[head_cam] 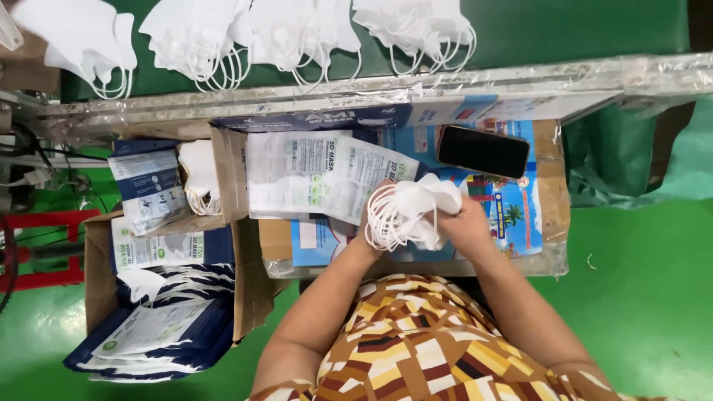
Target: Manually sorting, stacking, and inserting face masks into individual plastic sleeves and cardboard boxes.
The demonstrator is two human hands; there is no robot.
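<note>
The cardboard-topped surface (553, 193) carries a black phone (483, 151) and printed pouches (312, 174) left of that phone. Below the phone, the left hand (375, 223) and right hand (464, 219) both clench a stack of white masks (412, 208), keeping the stack's ear loops bunched together.

One black phone (483, 151), two cardboard boxes (96, 260), and four heaps of white masks (200, 37) are visible.

A film-covered cardboard work surface (551, 194) carries a stack of printed mask pouches (312, 178) and a black phone (483, 151). Behind it, a green conveyor belt (564, 26) carries white masks (223, 33) in loose piles.
</note>
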